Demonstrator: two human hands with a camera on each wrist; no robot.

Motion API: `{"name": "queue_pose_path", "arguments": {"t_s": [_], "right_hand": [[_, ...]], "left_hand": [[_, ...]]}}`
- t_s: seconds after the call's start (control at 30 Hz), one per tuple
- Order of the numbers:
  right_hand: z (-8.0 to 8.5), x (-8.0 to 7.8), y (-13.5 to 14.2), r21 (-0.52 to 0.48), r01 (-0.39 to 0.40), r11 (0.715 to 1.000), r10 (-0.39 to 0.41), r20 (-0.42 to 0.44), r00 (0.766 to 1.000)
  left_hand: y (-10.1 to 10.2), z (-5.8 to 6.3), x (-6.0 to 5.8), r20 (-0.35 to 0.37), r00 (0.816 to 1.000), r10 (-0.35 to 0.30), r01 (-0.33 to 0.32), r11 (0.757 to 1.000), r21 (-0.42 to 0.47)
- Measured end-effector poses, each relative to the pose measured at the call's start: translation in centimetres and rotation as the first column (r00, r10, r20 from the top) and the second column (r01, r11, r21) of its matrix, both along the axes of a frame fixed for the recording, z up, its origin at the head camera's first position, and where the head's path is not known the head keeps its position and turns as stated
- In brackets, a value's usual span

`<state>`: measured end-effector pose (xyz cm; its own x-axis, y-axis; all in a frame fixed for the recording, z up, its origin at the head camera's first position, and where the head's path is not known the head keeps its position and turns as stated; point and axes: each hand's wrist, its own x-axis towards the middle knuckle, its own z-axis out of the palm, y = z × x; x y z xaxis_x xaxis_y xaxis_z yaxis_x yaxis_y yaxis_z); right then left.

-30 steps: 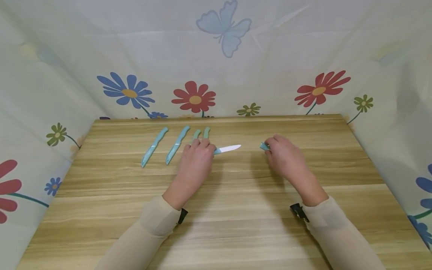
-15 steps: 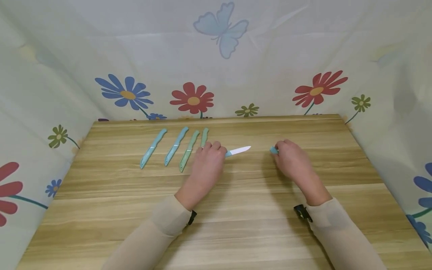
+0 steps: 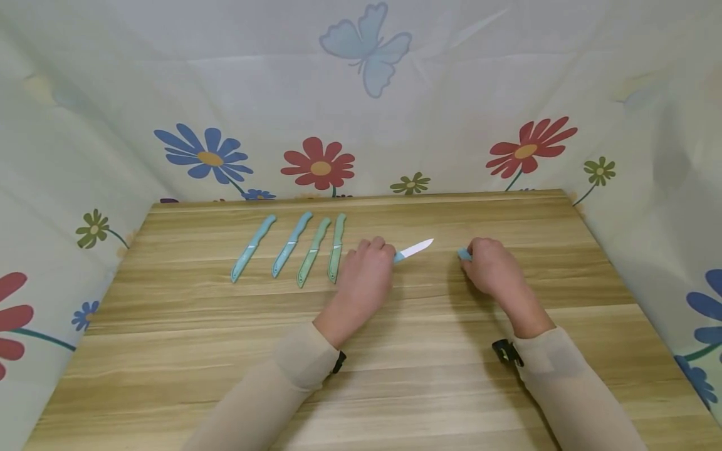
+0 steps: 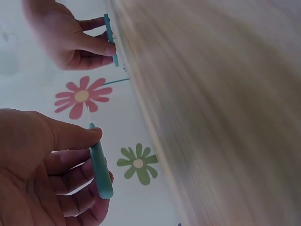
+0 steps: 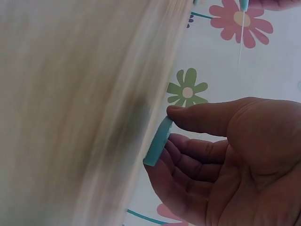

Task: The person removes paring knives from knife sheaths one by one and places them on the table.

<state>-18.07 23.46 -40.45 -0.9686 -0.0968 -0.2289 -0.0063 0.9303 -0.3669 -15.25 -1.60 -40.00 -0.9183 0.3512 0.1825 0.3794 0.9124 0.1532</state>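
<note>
In the head view my left hand [image 3: 365,275] grips a paring knife by its turquoise handle, and the bare white blade [image 3: 416,249] points right. The left wrist view shows the handle [image 4: 101,169] pinched between thumb and fingers. To the right, my right hand [image 3: 497,268] holds a turquoise blade sheath [image 3: 464,254], detached from the knife. The right wrist view has the sheath [image 5: 158,143] between thumb tip and fingers. A gap separates the blade tip from the sheath. Both hands are above the table.
Left of my left hand lie two blue sheathed knives, the outer knife [image 3: 254,247] and the inner knife [image 3: 292,244], then two green ones, a tilted knife [image 3: 313,252] and a steeper knife [image 3: 337,247]. The wooden table [image 3: 169,351] meets a flowered curtain [image 3: 451,125] behind.
My left hand has moved right with the knife, uncovering the green knives, and the blade now tilts up more. My right hand has shifted slightly right with the sheath.
</note>
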Motion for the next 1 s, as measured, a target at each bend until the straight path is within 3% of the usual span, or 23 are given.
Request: {"name": "queue_pose_path", "arguments": {"t_s": [0.27,0.57,0.83,1.0], "right_hand": [[0.0,-0.1,0.1,-0.021,0.010,1.000,-0.009,0.054,0.999],[-0.2,-0.4,0.2,-0.017,0.009,1.000,-0.007,0.092,0.996],[-0.4,-0.5,0.3,-0.022,0.012,1.000,-0.009,0.109,0.994],[-0.3,-0.5,0.3,-0.026,0.021,0.999,-0.018,0.117,0.993]], "left_hand": [[1.9,-0.3,-0.2,0.099,0.995,-0.001,-0.009,0.995,0.098],[3.6,-0.4,-0.3,0.226,0.974,0.002,-0.052,0.975,0.216],[5.5,-0.9,-0.8,0.294,0.956,-0.002,-0.068,0.971,0.228],[7.0,-1.2,-1.3,0.342,0.939,0.031,-0.106,0.973,0.204]]}}
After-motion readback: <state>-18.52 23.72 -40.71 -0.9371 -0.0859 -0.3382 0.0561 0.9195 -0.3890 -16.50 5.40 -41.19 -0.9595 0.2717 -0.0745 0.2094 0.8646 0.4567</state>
